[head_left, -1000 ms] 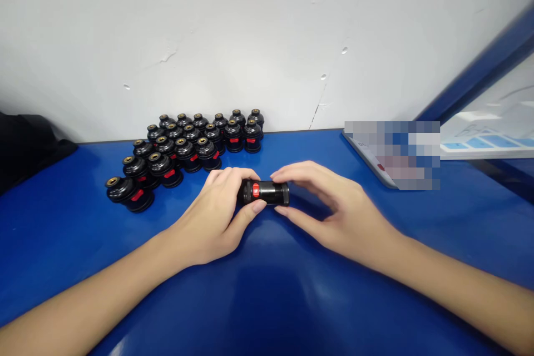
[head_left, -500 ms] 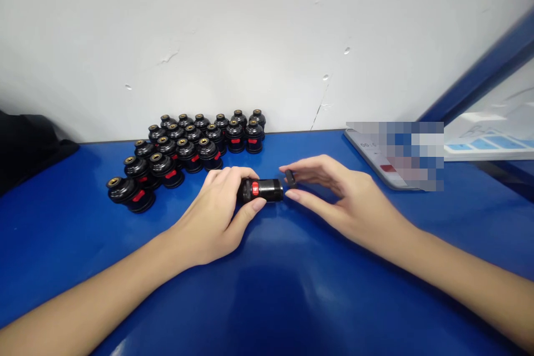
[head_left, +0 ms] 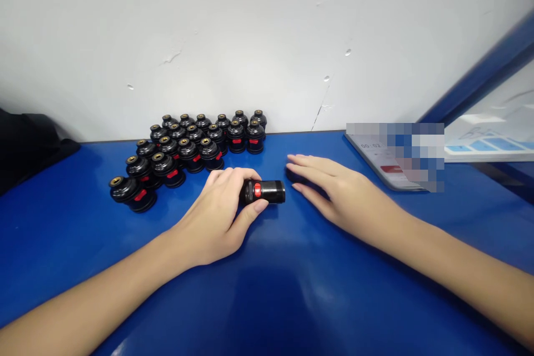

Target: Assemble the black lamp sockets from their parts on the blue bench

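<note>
My left hand (head_left: 223, 206) is closed round a black lamp holder (head_left: 273, 191) with a red switch. The lamp holder lies on its side, its cylindrical end pointing right toward my other hand. My right hand (head_left: 329, 181) is low over the blue table, palm down, with its fingers stretched out and apart. Beneath those fingers shows a dark shape (head_left: 297, 175), possibly the black ring; the hand and shadow partly hide it. A small gap separates the right fingertips from the lamp holder.
Several black lamp holders (head_left: 167, 169) with red switches and brass tops stand grouped at the back left, by the white wall (head_left: 267, 39). A phone (head_left: 371, 158), partly pixelated, leans at the right. Dark cloth (head_left: 33, 144) lies at the far left of the blue table (head_left: 200, 306).
My right hand has lowered and flattened over the table, and the black ring between its fingertips no longer shows clearly. My left hand keeps its hold on the lamp holder.
</note>
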Available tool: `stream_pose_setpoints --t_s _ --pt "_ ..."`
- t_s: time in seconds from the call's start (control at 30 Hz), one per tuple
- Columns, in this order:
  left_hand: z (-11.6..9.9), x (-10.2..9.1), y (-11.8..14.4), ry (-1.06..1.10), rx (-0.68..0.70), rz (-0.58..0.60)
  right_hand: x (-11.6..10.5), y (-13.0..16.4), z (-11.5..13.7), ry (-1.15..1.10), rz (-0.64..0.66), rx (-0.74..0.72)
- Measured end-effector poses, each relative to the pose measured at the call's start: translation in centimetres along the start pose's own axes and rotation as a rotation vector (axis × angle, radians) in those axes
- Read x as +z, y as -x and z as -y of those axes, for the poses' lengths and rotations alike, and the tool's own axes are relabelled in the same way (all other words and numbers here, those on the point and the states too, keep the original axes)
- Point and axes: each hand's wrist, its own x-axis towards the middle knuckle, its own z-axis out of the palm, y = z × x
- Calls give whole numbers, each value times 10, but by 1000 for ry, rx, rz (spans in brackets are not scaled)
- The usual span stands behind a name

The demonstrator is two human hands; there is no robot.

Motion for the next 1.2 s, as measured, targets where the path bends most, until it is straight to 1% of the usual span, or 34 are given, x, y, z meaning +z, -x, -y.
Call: stream_pose_setpoints --t_s 0.1,0.2,0.3,0.4,0.47,0.63,0.7,0.8,0.9,1.07,1.2 --pt "-1 -1 0 1 -2 5 -14 3 12 89 -13 -49" --pt "-1 -2 0 5 -3 18 -23 6 24 162 25 -91" --pt "-1 -1 -1 5 -10 21 -22 7 27 203 55 -122" --pt "-2 -1 -1 2 -6 18 -17 3 20 213 75 -144" --pt "-2 -1 -1 5 -7 20 -15 -2 13 200 113 -120" --pt "-3 -1 -1 5 -25 17 -10 -25 -11 142 259 14" --pt "-3 -2 -2 0 -31 19 -6 -34 -20 119 295 71" --pt "-4 -2 -3 -4 -28 22 1 -43 -30 95 292 131" --pt "-4 -2 -2 -5 -26 17 8 -47 -35 82 278 157" --pt "-4 -3 -1 -6 -29 20 11 -50 -35 82 268 194" --pt "-3 -3 -2 0 -29 26 11 -52 -34 106 248 193"
